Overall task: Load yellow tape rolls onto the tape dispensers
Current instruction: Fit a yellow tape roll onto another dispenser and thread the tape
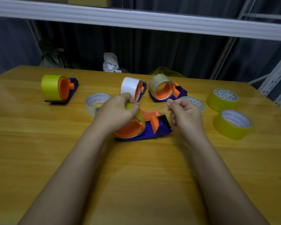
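A blue and orange tape dispenser [154,129] lies at the table's middle with a yellow tape roll [139,118] on its orange hub. My left hand [117,111] grips the top of that roll. My right hand [185,113] hovers to the right of the dispenser with its fingers curled and thumb against forefinger; a pulled strip of tape between the hands is too faint to tell. Two loose yellow rolls [223,99] [233,124] lie at the right. Another dispenser [58,88] at the left carries a yellow roll.
At the back stand a dispenser with a white roll [131,88] and one with a clear roll [164,89]. A pale roll [96,103] lies left of my hands, another whitish roll [195,102] behind my right hand. The wooden table [136,176] ends at the right near a metal rack [277,78].
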`<state>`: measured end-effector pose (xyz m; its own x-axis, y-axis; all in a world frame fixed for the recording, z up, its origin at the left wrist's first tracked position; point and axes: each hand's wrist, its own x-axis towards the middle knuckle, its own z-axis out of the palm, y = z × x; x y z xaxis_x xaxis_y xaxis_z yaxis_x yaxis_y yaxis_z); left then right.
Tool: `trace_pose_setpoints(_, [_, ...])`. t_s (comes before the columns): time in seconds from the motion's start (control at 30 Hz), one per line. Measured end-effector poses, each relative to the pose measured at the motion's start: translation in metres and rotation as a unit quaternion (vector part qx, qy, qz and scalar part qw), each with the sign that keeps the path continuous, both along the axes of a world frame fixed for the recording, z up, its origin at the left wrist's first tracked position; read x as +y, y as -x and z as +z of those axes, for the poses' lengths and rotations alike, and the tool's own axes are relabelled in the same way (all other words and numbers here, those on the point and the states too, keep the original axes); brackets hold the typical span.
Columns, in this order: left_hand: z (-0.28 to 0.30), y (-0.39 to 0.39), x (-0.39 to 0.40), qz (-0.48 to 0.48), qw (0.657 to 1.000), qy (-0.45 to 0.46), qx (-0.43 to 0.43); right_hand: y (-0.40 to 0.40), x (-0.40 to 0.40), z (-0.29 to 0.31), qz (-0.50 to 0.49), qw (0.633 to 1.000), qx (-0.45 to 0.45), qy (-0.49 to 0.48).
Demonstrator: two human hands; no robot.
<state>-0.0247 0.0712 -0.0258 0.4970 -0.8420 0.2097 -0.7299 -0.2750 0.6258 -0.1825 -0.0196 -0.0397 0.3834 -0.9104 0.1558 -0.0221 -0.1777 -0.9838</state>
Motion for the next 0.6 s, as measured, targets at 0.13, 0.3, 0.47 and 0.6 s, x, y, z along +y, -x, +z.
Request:
trace_pose_setpoints(0.13, [-0.001, -0.001, 0.0, 0.003, 1.0, 0.003, 0.002, 0.006, -0.007, -0.001, -0.022, 0.999, 0.006, 0.023])
trace_pose_setpoints(0.3, [-0.002, 0.001, 0.0, 0.001, 1.0, 0.019, -0.008, 0.006, -0.01, -0.004, -0.041, 0.999, 0.009, 0.03])
trace_pose_setpoints(0.47, [-0.001, 0.001, 0.0, 0.002, 1.0, 0.018, -0.012, 0.007, -0.012, -0.004, -0.039, 0.999, 0.012, 0.025])
trace_pose_setpoints(0.6, [-0.002, 0.001, 0.003, -0.007, 0.998, 0.053, 0.025, 0.014, -0.016, -0.002, -0.078, 0.997, -0.02, 0.011])
